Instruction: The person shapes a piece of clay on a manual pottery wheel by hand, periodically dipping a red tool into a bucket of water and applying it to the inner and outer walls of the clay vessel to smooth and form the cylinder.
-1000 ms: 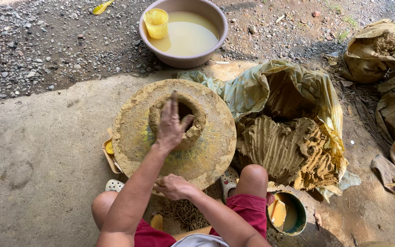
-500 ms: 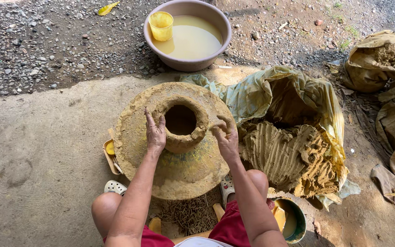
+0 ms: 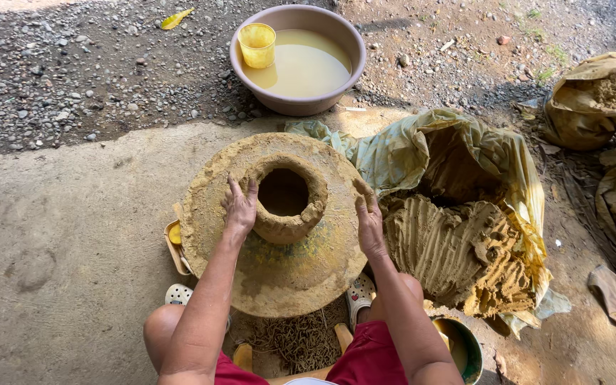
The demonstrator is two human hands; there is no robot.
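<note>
Basin (image 3: 336, 100) w/ murky water & yellow cup (image 3: 257, 44); sack (image 3: 593, 96) at right.

A round, mud-coloured clay disc (image 3: 279, 271) lies on the concrete floor (image 3: 58, 235), a squat, hollow clay pot (image 3: 284, 197) standing at its centre. The left hand (image 3: 239, 205) lies flat against the pot's left wall; the right hand (image 3: 369, 222) rests open on the disc's right edge. Beyond the disc sits a brown plastic basin of murky water (image 3: 298, 60) with a yellow cup (image 3: 257, 44) in it. Right of the disc, a ridged clay heap (image 3: 458, 257) lies on plastic sheeting (image 3: 422, 146).
</note>
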